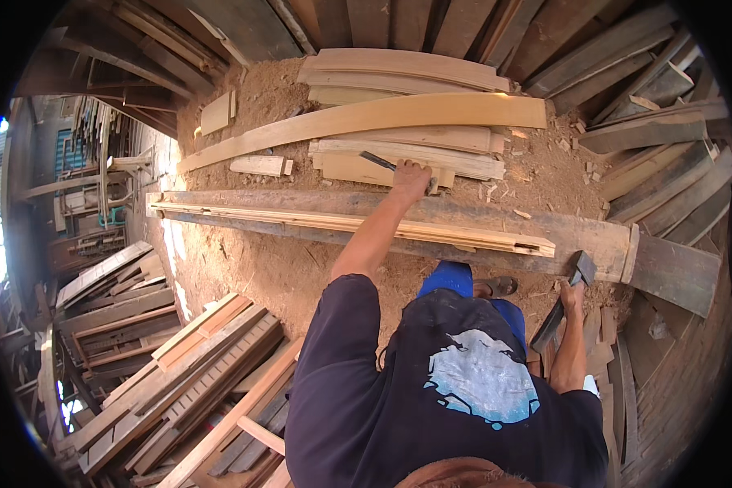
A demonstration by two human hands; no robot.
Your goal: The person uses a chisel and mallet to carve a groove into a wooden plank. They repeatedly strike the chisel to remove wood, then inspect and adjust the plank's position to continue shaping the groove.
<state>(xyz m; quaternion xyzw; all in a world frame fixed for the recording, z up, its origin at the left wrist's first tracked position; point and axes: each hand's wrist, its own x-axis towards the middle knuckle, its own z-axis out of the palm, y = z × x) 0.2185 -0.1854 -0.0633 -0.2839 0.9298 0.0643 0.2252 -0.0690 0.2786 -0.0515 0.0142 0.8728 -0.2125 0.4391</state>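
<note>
My left hand (pixel 412 180) is closed around a chisel (pixel 376 160), whose dark narrow end sticks out to the left. It is over the far side of a long thick plank (pixel 594 241), beside some short pale boards. On that plank lies a slim pale wooden piece (pixel 358 224), with slots cut near its right end. Off to the right, my right hand (pixel 573 297) grips a dark mallet (pixel 582 267) close below its head. The mallet's handle slants down toward me, and its head is at the plank's near edge. My left forearm crosses above the slim piece.
Beyond the plank, a curved pale board (pixel 366 122) lies across stacked boards (pixel 407 67) on dusty ground. A short wood block (pixel 260 165) sits nearby. Timber piles (pixel 195 366) stand at lower left, and rough slabs (pixel 667 179) lean at right. My sandalled foot (pixel 500 286) is near the plank.
</note>
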